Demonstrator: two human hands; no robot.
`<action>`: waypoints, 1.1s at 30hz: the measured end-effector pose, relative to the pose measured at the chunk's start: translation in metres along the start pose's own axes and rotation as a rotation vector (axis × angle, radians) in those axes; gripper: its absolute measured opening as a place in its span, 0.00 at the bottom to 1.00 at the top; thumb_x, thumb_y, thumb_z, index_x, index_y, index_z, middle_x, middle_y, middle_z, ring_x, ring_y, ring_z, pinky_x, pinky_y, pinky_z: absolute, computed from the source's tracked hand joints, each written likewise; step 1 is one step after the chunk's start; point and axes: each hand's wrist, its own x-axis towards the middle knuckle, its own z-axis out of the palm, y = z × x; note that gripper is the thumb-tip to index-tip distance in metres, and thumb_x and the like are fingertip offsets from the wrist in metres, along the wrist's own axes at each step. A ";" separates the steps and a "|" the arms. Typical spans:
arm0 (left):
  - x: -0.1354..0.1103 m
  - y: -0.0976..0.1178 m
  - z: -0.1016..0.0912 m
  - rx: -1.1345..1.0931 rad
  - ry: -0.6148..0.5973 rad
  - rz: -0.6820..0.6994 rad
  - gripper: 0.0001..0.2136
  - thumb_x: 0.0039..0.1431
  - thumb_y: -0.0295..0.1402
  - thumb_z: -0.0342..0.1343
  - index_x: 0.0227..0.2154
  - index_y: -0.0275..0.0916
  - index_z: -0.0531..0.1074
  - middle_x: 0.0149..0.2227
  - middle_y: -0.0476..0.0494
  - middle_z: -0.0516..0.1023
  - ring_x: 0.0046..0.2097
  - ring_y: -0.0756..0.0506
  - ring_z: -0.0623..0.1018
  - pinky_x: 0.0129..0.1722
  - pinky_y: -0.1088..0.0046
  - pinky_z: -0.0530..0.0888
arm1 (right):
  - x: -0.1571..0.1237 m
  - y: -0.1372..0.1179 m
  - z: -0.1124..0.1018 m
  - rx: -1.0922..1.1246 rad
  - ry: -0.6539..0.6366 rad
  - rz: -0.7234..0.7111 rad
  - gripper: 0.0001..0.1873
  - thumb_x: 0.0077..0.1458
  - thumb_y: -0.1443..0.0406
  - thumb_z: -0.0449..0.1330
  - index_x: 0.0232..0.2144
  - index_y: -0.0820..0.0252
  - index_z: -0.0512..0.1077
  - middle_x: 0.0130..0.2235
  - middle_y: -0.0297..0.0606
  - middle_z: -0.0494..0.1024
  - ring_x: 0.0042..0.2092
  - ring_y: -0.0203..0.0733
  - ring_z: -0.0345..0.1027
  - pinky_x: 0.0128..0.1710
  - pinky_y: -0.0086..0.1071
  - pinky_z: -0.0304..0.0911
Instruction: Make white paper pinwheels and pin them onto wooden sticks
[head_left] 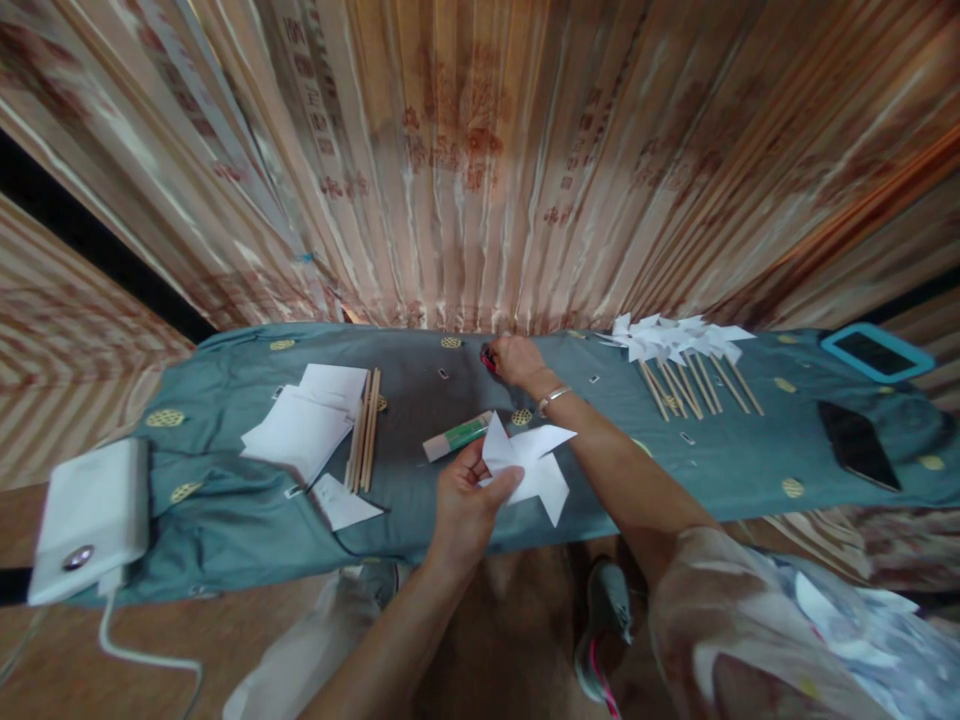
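My left hand (466, 505) pinches a white paper pinwheel (536, 465) between thumb and fingers, above the front part of the cloth. Just beyond it lies a green-and-white glue stick (456, 437). Reaching to the back of the table, my right hand (519, 360) has its fingers curled on a small red-and-black object (488, 358), whose kind I cannot make out. To the left are several wooden sticks (365, 430), a stack of white paper sheets (307, 420) and a loose paper piece (346, 502). Several pinwheels on sticks (675, 340) are heaped at the back right.
A teal patterned cloth (405, 350) covers the narrow table. At its left end stands a white power bank (94, 510) with a cable (146, 655). A black phone (859, 445) and a blue-framed tablet (877, 352) lie at the right. A curtain (465, 180) hangs behind.
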 end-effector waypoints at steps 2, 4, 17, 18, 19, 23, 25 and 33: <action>0.000 -0.001 0.001 0.009 -0.007 0.001 0.20 0.34 0.34 0.72 0.35 0.35 0.79 0.32 0.44 0.82 0.29 0.49 0.76 0.32 0.74 0.71 | 0.000 0.002 0.000 0.027 0.017 0.016 0.17 0.61 0.70 0.50 0.44 0.65 0.77 0.47 0.57 0.80 0.51 0.51 0.73 0.49 0.35 0.63; -0.001 -0.002 0.002 0.010 -0.013 0.001 0.21 0.34 0.34 0.72 0.36 0.35 0.79 0.32 0.45 0.82 0.29 0.49 0.76 0.33 0.74 0.71 | 0.000 0.004 0.000 0.062 0.040 0.038 0.16 0.61 0.69 0.51 0.44 0.65 0.77 0.47 0.56 0.80 0.51 0.51 0.74 0.49 0.35 0.63; -0.001 -0.006 0.007 -0.003 -0.005 -0.011 0.21 0.32 0.33 0.72 0.35 0.35 0.79 0.29 0.46 0.82 0.28 0.50 0.75 0.31 0.75 0.71 | -0.001 0.023 0.015 0.388 0.202 0.184 0.13 0.59 0.67 0.54 0.42 0.60 0.78 0.42 0.39 0.83 0.42 0.37 0.76 0.40 0.26 0.66; -0.001 -0.007 0.007 -0.008 0.001 -0.016 0.21 0.31 0.33 0.73 0.35 0.35 0.79 0.29 0.46 0.82 0.27 0.50 0.76 0.30 0.75 0.71 | -0.001 0.023 0.016 0.401 0.206 0.188 0.13 0.59 0.67 0.55 0.42 0.60 0.78 0.42 0.38 0.83 0.41 0.36 0.77 0.40 0.26 0.66; -0.001 -0.007 0.008 -0.012 0.005 -0.021 0.22 0.31 0.33 0.73 0.35 0.35 0.79 0.29 0.46 0.82 0.27 0.50 0.76 0.30 0.75 0.71 | -0.001 0.023 0.016 0.409 0.210 0.191 0.12 0.59 0.67 0.55 0.41 0.59 0.78 0.41 0.38 0.83 0.41 0.37 0.77 0.40 0.26 0.66; -0.001 -0.007 0.009 -0.019 0.008 -0.029 0.22 0.30 0.33 0.73 0.35 0.35 0.79 0.29 0.46 0.82 0.27 0.49 0.76 0.30 0.75 0.71 | -0.001 0.023 0.017 0.402 0.220 0.191 0.11 0.59 0.68 0.55 0.38 0.59 0.78 0.41 0.39 0.83 0.42 0.40 0.76 0.42 0.29 0.66; -0.001 -0.007 0.009 -0.024 0.010 -0.029 0.22 0.30 0.33 0.73 0.35 0.35 0.79 0.29 0.46 0.82 0.27 0.50 0.76 0.29 0.75 0.71 | -0.001 0.022 0.016 0.390 0.215 0.179 0.11 0.59 0.68 0.55 0.38 0.59 0.78 0.40 0.41 0.83 0.43 0.41 0.76 0.43 0.29 0.66; 0.000 -0.008 0.010 -0.044 -0.015 -0.041 0.20 0.32 0.31 0.73 0.34 0.38 0.80 0.29 0.48 0.82 0.28 0.49 0.76 0.31 0.74 0.72 | -0.007 0.016 0.011 0.310 0.153 0.119 0.11 0.62 0.66 0.55 0.44 0.61 0.75 0.46 0.45 0.79 0.49 0.46 0.73 0.50 0.39 0.66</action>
